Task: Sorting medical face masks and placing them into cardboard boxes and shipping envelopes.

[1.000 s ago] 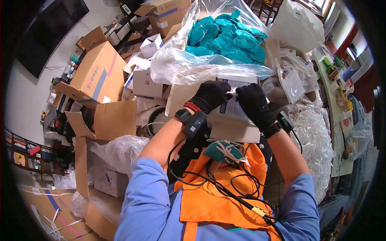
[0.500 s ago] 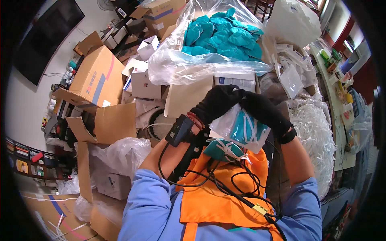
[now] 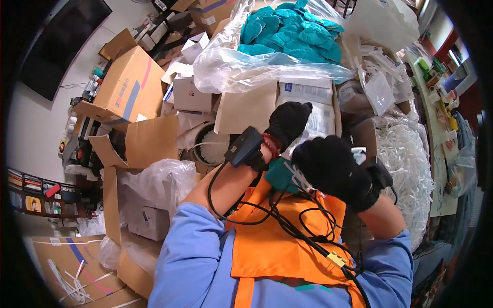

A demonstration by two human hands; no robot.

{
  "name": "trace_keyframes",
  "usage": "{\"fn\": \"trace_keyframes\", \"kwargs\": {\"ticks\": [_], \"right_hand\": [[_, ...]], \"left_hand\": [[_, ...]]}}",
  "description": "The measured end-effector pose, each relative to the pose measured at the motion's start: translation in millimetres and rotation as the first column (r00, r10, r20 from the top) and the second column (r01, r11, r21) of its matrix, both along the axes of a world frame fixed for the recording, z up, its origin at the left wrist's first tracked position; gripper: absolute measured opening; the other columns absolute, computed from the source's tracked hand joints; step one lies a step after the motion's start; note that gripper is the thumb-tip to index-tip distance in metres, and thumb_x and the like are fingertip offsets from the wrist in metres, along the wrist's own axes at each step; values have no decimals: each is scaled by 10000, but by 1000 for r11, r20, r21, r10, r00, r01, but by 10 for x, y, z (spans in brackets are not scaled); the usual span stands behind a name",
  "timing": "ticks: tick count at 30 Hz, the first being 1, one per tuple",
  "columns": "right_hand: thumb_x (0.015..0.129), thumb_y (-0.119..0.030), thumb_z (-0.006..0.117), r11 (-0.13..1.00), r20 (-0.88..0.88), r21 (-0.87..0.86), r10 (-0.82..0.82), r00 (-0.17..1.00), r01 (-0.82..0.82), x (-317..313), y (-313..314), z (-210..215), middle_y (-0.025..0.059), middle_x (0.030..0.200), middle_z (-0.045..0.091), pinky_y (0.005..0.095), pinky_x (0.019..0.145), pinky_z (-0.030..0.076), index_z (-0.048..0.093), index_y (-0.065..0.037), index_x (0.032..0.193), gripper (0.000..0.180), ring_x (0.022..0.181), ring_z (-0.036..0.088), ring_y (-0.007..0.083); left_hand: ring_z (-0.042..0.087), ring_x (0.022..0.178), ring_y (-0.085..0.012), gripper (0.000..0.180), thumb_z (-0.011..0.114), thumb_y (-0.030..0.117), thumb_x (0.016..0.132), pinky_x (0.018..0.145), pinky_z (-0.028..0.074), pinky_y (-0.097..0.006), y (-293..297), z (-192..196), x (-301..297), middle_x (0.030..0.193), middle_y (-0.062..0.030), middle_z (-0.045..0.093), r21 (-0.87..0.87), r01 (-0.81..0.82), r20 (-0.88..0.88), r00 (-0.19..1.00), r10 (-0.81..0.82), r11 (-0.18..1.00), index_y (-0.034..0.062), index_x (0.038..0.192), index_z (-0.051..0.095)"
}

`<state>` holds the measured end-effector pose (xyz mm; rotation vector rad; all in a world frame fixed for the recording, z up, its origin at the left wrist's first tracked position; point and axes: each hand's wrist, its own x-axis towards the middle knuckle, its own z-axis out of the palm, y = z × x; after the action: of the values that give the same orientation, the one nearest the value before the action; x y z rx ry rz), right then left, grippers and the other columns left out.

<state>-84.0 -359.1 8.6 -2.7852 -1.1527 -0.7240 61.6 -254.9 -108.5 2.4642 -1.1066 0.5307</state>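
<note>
My left hand, in a black glove, is raised beside the packets in the carton, fingers curled together. Lower and to the right, my right hand, also black-gloved, is closed with its back toward me. Whatever either hand holds is hidden. A teal face mask with white straps is at the top of my orange apron, its straps running to the right hand's edge. Just past the left hand lie white printed packets. A small white piece shows beside the right wrist.
Ahead is a plastic-lined box of teal masks. White straps heap up in a clear bag on the right. Open cardboard boxes stand on the left, near a round bucket. Black cables hang across my chest.
My hands, together before, have moved apart; the right came down and nearer. The clear packet with a teal mask between them is no longer visible. More of the printed packets shows.
</note>
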Motion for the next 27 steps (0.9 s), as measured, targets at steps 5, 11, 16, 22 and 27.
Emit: {"fn": "trace_keyframes", "kwargs": {"ticks": [5, 11, 16, 22, 27], "right_hand": [[738, -208, 626, 986, -74, 5, 168, 983, -168, -390, 203, 23, 21, 733, 551, 369, 526, 405, 618, -130, 842, 130, 648, 588, 200], [798, -195, 616, 999, -392, 16, 41, 919, -38, -170, 23, -583, 68, 810, 555, 385, 637, 427, 601, -71, 1000, 237, 767, 586, 244], [830, -147, 607, 979, -81, 197, -40, 996, 55, 149, 25, -895, 112, 920, 591, 419, 718, 447, 590, -56, 1119, 303, 848, 591, 286], [817, -134, 623, 950, -457, 242, -69, 887, 198, 175, 94, -462, 105, 897, 653, 408, 740, 510, 672, -119, 866, 71, 832, 643, 319], [679, -104, 785, 857, -324, 421, -164, 932, 297, 1001, -585, -747, 162, 1002, 627, 417, 829, 505, 630, -71, 1044, 398, 940, 618, 359]], "left_hand": [[671, 698, -310, 207, 515, 222, 948, 563, 522, -462, 116, -95, 48, 753, -138, 672, 225, -83, -38, 995, 94, 971, 96, 966, 678], [657, 989, -330, 457, 777, 264, 719, 865, 522, -413, 251, 97, 235, 1057, -154, 676, 16, 22, -363, 932, -15, 1000, 76, 1111, 639], [616, 1118, -352, 646, 773, 307, 666, 1019, 418, -485, 208, 218, 412, 1240, -155, 620, 453, 248, -332, 938, -96, 856, 99, 1252, 595], [543, 1228, -376, 705, 673, 336, 722, 1101, 263, -593, 322, -287, 617, 1349, -157, 542, 507, 194, -75, 981, -181, 840, 120, 1374, 514], [469, 1303, -396, 751, 699, 369, 699, 1141, 190, -595, 237, 3, 573, 1369, -155, 528, 524, 258, -203, 963, -175, 812, 158, 1394, 507]]}}
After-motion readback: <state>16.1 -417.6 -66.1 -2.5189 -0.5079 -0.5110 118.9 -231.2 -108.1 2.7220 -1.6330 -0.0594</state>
